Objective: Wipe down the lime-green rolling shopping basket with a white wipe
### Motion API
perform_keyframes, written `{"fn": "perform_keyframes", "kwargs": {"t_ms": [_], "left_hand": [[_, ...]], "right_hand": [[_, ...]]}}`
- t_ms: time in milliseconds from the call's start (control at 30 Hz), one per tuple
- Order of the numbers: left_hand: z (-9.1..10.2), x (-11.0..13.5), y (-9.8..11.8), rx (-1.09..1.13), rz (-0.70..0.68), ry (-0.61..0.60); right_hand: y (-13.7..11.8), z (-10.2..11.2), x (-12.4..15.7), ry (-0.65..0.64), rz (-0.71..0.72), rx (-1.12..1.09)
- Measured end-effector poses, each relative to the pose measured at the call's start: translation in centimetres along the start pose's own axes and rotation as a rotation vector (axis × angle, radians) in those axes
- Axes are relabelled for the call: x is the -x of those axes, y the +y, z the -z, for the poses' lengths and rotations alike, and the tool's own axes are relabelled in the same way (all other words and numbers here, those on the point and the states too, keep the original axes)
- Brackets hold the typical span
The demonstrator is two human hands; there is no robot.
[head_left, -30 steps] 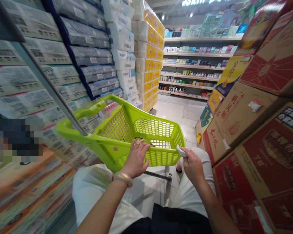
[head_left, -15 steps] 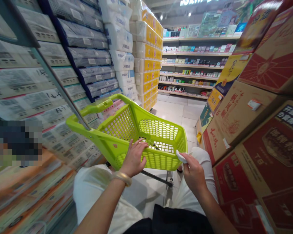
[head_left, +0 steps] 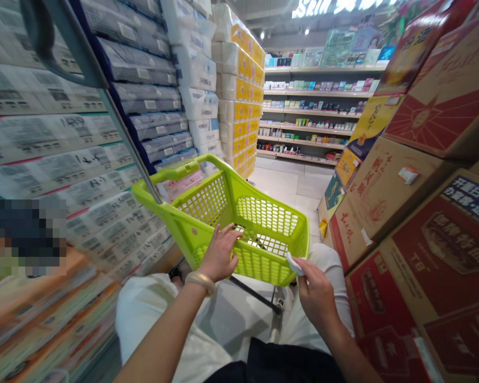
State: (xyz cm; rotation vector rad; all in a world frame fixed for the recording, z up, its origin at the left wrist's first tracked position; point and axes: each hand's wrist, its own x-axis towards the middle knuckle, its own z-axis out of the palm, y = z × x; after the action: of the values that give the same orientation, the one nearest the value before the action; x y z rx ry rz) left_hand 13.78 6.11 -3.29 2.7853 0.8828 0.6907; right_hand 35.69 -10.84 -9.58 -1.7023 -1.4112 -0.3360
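A lime-green plastic shopping cart (head_left: 213,210) with a latticed basket stands slanted in front of my knees. My left hand (head_left: 220,254), with a gold-coloured bangle on the wrist, lies at the cart's near rim. Its fingers stretch over the rim toward the inside, and the thumb is apart on the outer side. My right hand (head_left: 317,287) pinches a small folded white cloth or tissue (head_left: 294,264) at the near right corner of the basket. The cloth touches or nearly touches the rim; which one I cannot tell.
Stacked cartons (head_left: 387,186) rise close on the right. Wrapped white and yellow tissue packs (head_left: 239,111) and printed boxes (head_left: 43,138) line the left. A grey handle on a metal pole (head_left: 125,141) leans across the upper left. Shelves of small goods (head_left: 311,111) stand behind.
The cart's handle end has shifted right and the pole with it. Both hands keep nearly the same place; the white cloth has moved slightly left and down along the corner.
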Motion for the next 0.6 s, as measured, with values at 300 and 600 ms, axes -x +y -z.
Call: {"fn": "perform_keyframes", "kwargs": {"t_ms": [300,600], "left_hand": [[0.3,0.8,0.1,0.035,0.041,0.019],[-2.6,4.6,6.8,0.162,-0.055,-0.025]], "right_hand": [[-2.4,-0.8,0.7,-0.026,0.082,-0.067],[-5.8,-1.9,1.0,-0.122,0.211,-0.169]]}}
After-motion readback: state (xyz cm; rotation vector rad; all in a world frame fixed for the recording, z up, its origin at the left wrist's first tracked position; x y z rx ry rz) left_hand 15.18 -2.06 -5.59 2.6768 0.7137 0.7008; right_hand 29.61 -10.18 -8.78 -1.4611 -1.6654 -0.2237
